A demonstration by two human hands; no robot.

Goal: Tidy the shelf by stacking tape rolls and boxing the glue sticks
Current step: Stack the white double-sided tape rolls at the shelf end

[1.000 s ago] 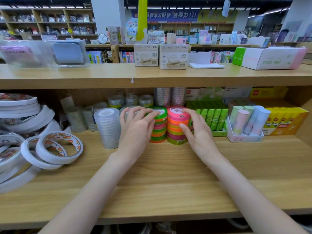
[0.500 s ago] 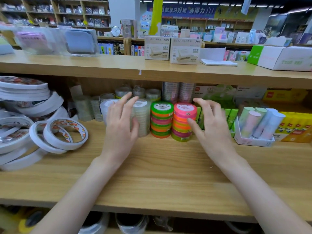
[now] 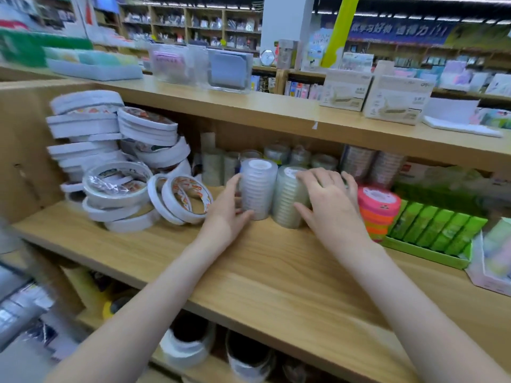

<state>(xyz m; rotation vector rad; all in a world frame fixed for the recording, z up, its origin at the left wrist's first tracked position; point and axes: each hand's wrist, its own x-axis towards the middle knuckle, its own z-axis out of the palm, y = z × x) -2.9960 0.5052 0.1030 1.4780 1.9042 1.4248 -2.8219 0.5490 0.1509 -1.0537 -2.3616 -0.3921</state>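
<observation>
Two upright stacks of clear tape rolls stand side by side on the wooden shelf (image 3: 276,272). My left hand (image 3: 226,214) grips the left clear stack (image 3: 257,186) from its left side. My right hand (image 3: 329,205) wraps the right clear stack (image 3: 287,197) from the right, fingers over its top. A pink and orange stack of coloured tape (image 3: 378,212) stands just right of my right hand. Green glue sticks (image 3: 434,226) lie in a green tray. White double-sided tape rolls (image 3: 119,167) are piled loosely at the far left.
More clear tape rolls (image 3: 276,156) line the back of the shelf. A pink-white box (image 3: 492,272) sits at the right edge. The top shelf carries white cartons (image 3: 398,99) and clear plastic cases (image 3: 199,67). Below, a lower shelf holds large tape rolls (image 3: 190,344).
The view has swung left. Both hands left the coloured tape stacks and moved left onto the two clear tape stacks, closing around them.
</observation>
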